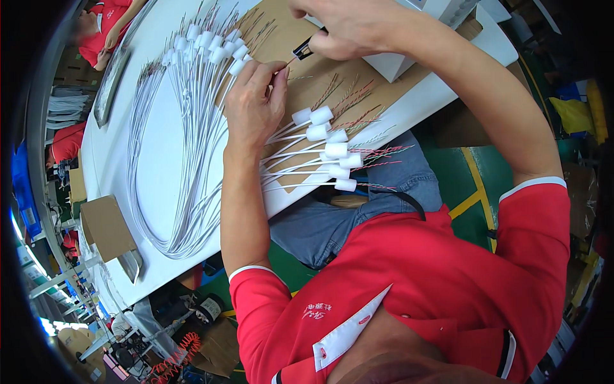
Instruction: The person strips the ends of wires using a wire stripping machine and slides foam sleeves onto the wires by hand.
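Observation:
My left hand pinches the thin wires at the end of a white cable, finger and thumb pressed together. Just beyond them, a small black hand tool with a pale metal part meets a thin reddish wire. My right hand is closed round that tool; its exact kind is unclear. Right of my left wrist lies a fanned group of white cables with white foam-like sleeves, their twisted coloured wires pointing right. A larger bundle of white cables curves across the table to the left, with similar sleeves at its far end.
Brown cardboard covers part of the white table. A white box stands under my right forearm. An open cardboard box sits at the left table edge. Another person in red sits at the far left.

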Demonstrator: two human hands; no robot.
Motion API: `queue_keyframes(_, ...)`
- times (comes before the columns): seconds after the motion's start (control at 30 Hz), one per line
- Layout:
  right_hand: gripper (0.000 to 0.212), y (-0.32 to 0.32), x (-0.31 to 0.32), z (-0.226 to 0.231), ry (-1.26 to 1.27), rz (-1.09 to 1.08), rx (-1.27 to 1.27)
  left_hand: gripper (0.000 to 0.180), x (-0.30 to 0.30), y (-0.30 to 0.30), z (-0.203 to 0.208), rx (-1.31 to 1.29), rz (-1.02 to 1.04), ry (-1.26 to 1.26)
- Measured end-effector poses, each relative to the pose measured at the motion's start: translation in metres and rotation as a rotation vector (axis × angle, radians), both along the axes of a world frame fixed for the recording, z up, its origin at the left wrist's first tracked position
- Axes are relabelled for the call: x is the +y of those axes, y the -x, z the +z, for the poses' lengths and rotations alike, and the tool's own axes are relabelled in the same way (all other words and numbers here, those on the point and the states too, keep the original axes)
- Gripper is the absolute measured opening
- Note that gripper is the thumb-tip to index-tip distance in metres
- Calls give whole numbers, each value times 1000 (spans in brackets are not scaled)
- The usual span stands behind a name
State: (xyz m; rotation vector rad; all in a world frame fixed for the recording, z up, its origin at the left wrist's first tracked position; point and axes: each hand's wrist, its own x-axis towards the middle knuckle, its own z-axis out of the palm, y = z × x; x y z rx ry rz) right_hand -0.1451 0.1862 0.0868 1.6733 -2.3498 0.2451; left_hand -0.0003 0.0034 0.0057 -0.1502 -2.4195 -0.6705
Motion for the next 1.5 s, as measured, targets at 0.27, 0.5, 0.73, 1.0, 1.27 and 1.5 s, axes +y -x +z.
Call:
queue_keyframes(0.27, 38, -9, 1, 6, 51, -35, -25, 7, -3, 1, -4, 29, -5, 28)
queue_keyframes(0.5, 39, -5, 1, 5, 32, -12, -3, 8, 3, 5, -4, 31, -35, -4)
queue_keyframes(0.73, 44, -7, -1, 4, -53, -24, 58, 11, 2, 3, -4, -4, -38, -27)
queue_keyframes(1.0, 42, -5, -3, 2, -146, -23, 111, 23, -11, -14, 6, -240, -22, -213)
queue_keyframes(1.27, 23, -1, -4, -4, -242, 33, 269, 29, -28, -27, 15, -449, -42, -304)
queue_keyframes(1.5, 22, -5, -7, 0, -239, 27, 275, 31, -57, -46, 25, -512, -254, -423)
